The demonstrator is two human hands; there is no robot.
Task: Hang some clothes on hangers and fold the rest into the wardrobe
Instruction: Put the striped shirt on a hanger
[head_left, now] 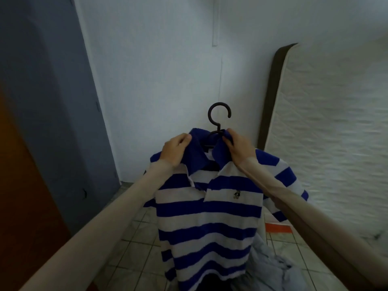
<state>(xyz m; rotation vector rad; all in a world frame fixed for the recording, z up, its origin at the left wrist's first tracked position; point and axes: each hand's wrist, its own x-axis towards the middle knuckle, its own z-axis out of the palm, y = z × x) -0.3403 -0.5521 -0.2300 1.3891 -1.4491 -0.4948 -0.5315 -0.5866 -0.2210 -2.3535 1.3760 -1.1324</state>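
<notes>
A white mattress [327,127] with a brown edge is seen leaning upright against the white wall [159,70] on the right, and a grey-blue wardrobe panel [52,97] is seen standing on the left. Between them, out in front of the person, a blue-and-white striped polo shirt [207,217] is held up over the tiled floor [136,238], its body hanging straight down and its placket open at the neck. A crumpled pale blue garment [270,267] is seen lying low on the floor just right of the shirt's hem.

The shirt is carried on a dark plastic hanger [219,116], whose hook is seen rising clear above the collar and opening to the right. The left side of the blue collar is pinched by the left hand [175,149], fingers curled onto the cloth. The right collar flap is gripped by the right hand [238,144], thumb and fingers closed on it just beside the hanger's neck.
</notes>
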